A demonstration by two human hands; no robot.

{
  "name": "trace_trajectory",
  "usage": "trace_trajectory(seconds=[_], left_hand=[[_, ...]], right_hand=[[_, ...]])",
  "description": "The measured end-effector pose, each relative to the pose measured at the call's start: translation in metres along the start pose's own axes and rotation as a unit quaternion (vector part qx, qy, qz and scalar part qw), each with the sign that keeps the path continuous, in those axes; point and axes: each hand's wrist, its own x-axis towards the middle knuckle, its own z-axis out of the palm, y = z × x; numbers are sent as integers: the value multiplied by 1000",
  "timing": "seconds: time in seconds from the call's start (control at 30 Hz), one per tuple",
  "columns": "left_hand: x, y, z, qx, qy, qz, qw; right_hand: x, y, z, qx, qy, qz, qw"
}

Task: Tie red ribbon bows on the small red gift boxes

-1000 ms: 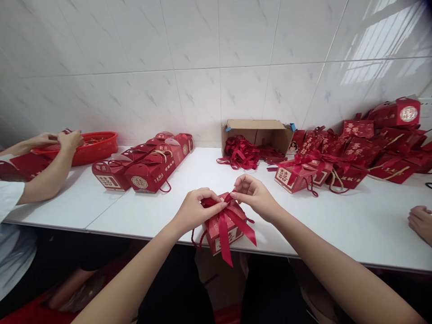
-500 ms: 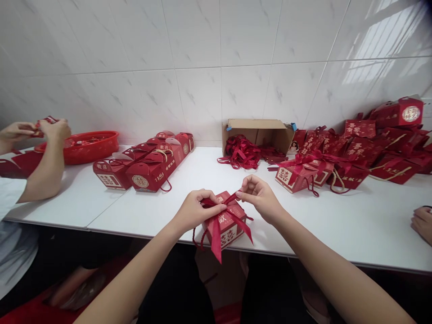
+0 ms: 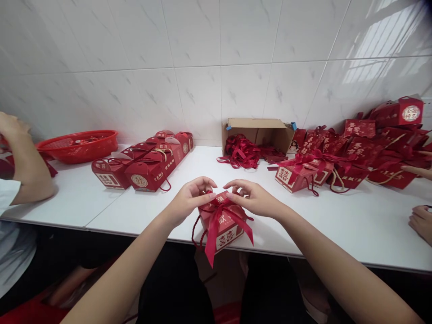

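Note:
A small red gift box (image 3: 225, 227) with gold print and a cord handle stands at the near edge of the white table (image 3: 175, 180). A red ribbon (image 3: 216, 225) is tied around it, with its tails hanging down over the front. My left hand (image 3: 189, 200) pinches the ribbon's left loop at the box top, fingers curled. My right hand (image 3: 251, 198) pinches the right loop, fingertips close to the left hand's.
A row of red boxes (image 3: 143, 168) lies at the left, a red basket (image 3: 79, 146) behind it. A cardboard box (image 3: 258, 132) spills ribbons (image 3: 241, 153). Ribboned boxes (image 3: 351, 153) pile at the right. Another person's arm (image 3: 23, 166) is at the left, other hands (image 3: 420, 218) at the right.
My hands came together over the box top and the ribbon ends now hang as a tied bow's tails. The person at the left lifted their hands away from the basket.

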Motion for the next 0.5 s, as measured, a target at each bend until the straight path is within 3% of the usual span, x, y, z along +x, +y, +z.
trace_trajectory(seconds=[0.17, 0.3, 0.5], left_hand=[[2, 8, -5, 25, -46, -50, 997], [1, 13, -5, 26, -51, -63, 996], [1, 12, -2, 18, -35, -62, 997]], right_hand=[[5, -2, -1, -16, -58, 4, 998], [5, 1, 0, 23, -107, -69, 992], [5, 7, 2, -34, -108, -151, 982]])
